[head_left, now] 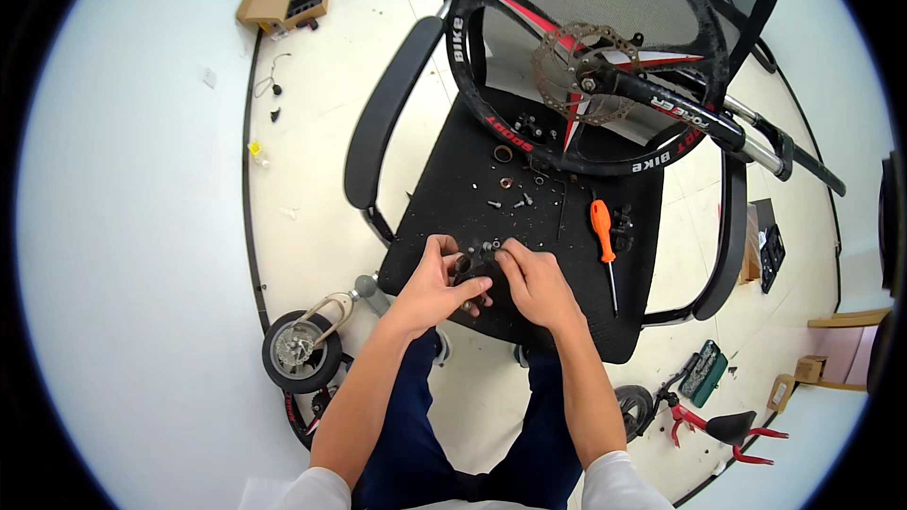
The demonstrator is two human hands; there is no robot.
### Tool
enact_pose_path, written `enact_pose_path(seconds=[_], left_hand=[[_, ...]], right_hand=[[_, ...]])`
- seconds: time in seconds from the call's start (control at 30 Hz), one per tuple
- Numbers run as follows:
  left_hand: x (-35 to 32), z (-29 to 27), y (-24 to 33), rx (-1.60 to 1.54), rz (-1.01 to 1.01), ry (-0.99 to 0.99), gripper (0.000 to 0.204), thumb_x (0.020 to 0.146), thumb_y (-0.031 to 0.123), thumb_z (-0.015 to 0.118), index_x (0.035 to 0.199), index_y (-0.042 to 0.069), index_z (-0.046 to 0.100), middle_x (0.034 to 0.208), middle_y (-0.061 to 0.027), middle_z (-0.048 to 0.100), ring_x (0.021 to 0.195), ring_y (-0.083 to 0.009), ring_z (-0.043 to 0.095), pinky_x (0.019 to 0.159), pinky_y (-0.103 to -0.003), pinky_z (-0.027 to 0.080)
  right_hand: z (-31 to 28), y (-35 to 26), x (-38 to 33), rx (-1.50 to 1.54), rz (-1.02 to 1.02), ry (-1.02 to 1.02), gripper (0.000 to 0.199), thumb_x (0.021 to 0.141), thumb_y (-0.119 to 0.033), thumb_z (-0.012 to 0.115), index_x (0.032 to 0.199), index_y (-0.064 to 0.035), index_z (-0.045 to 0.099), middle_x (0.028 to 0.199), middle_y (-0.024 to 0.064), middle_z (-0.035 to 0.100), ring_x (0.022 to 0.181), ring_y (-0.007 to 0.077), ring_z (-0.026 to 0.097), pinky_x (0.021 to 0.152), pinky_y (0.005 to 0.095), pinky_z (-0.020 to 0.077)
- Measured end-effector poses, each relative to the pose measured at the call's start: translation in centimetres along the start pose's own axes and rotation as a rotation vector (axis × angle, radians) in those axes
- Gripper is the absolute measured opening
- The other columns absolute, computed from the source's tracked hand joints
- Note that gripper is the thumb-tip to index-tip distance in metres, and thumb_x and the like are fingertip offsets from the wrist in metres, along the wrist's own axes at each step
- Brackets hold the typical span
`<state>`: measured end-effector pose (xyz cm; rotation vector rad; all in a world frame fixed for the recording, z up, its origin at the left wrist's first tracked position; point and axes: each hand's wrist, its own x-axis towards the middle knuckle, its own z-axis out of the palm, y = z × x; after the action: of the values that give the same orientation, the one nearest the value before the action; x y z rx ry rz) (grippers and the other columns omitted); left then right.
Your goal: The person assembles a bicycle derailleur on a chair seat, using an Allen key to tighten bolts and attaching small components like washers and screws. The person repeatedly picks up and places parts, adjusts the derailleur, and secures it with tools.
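My left hand (436, 291) is closed around a dark metal bike part (471, 267) with a round opening, over the near edge of a black chair seat (444, 191). My right hand (537, 285) has its thumb and forefinger pinched at the part's right side, beside a small silver nut or bolt head (496, 245). Whether those fingers grip that piece or the part itself is hidden. An orange-handled screwdriver (602, 227) lies to the right on the seat. Past my hands are loose bolts (521, 202), a copper-coloured ring (506, 183) and a thin hex key (563, 212).
A bike wheel (652, 166) with a brake disc (545, 85) and fork (694, 113) leans across the chair's far side. Armrests (376, 118) flank the seat. A small wheel (302, 351) stands on the floor at left; a green toolbox (704, 373) and red bike frame (688, 416) lie at right.
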<state>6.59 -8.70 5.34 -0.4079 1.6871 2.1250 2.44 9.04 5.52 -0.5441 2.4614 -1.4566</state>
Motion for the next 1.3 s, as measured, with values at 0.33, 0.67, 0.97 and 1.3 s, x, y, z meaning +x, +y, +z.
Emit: enact_pose_path(seconds=[0.33,0.67,0.97,1.3], left_hand=[[-15.4,5.7,8.2,0.319,0.282,-0.086,0.027,0.089,0.005,0.064,0.109,0.004,0.046,0.081,-0.0072,0.064,0.064,-0.0105,0.061,0.047,-0.024,0.046],[-24.4,6.3,5.6,1.178,0.970,0.187,0.058,0.076,-0.004,0.061,0.129,-0.003,0.038,0.088,-0.0222,0.062,0.077,-0.0418,0.064,0.067,-0.045,0.052],[-30.1,5.3,2.2,1.254,0.994,-0.012,0.058,0.073,-0.004,0.065,0.127,0.016,0.057,0.114,-0.0137,0.057,0.078,-0.0331,0.066,0.065,-0.038,0.056],[-31.1,7.5,-0.4,0.731,0.956,0.036,0.036,0.075,0.000,0.065,0.111,0.003,0.058,0.085,-0.0146,0.065,0.073,-0.0279,0.066,0.067,-0.033,0.052]], right_hand=[[-3.0,-12.5,-9.4,0.095,-0.356,0.060,0.022,0.102,-0.017,0.046,0.085,-0.0024,0.048,0.058,0.0126,0.049,0.049,0.0271,0.056,0.048,0.0341,0.0403],[-1.4,-18.9,-19.5,0.941,0.287,-0.183,0.044,0.106,-0.041,0.033,0.080,-0.0070,0.040,0.052,0.0067,0.043,0.039,0.0207,0.050,0.046,0.0386,0.0534],[-2.0,-18.6,-24.7,1.036,0.660,-0.580,0.044,0.103,-0.037,0.028,0.077,-0.0067,0.047,0.054,0.0137,0.055,0.053,0.0336,0.066,0.053,0.0456,0.0594],[-2.2,-18.0,-26.0,0.903,0.565,-0.624,0.051,0.095,-0.032,0.032,0.082,0.0093,0.058,0.068,0.0238,0.064,0.061,0.0366,0.068,0.055,0.0406,0.0595]])
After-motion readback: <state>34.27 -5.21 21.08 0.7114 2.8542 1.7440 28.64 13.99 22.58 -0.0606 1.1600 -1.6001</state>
